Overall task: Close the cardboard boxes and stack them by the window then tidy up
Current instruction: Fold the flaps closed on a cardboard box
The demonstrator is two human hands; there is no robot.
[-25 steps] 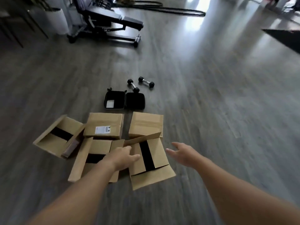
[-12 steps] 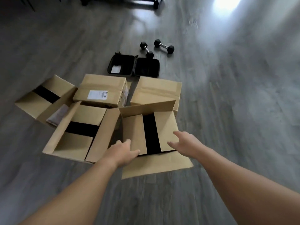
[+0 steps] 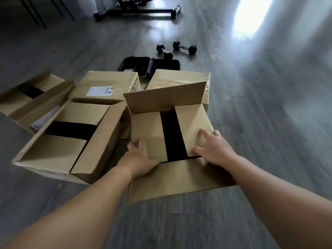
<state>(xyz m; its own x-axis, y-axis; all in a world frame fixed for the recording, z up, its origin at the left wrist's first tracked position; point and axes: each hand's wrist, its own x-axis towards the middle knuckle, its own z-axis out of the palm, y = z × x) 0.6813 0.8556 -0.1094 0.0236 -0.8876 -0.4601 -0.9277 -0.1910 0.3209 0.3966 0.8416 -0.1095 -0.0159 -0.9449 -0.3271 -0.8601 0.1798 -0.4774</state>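
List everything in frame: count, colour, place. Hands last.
open cardboard boxes: 3, brown, near floor; one under the hands, one to its left, one far left
closed cardboard boxes: 2, brown, behind the open ones; the left bears a white label, the right is taped
black case: 1, lying open, behind the closed boxes
dumbbells: 2, black heads, floor beyond the case; second to the left
bench frame: 1, black, top of frame
floor: grey wood planks
left hand: 1, flat on the near box's left inner flap
right hand: 1, flat on its right inner flap
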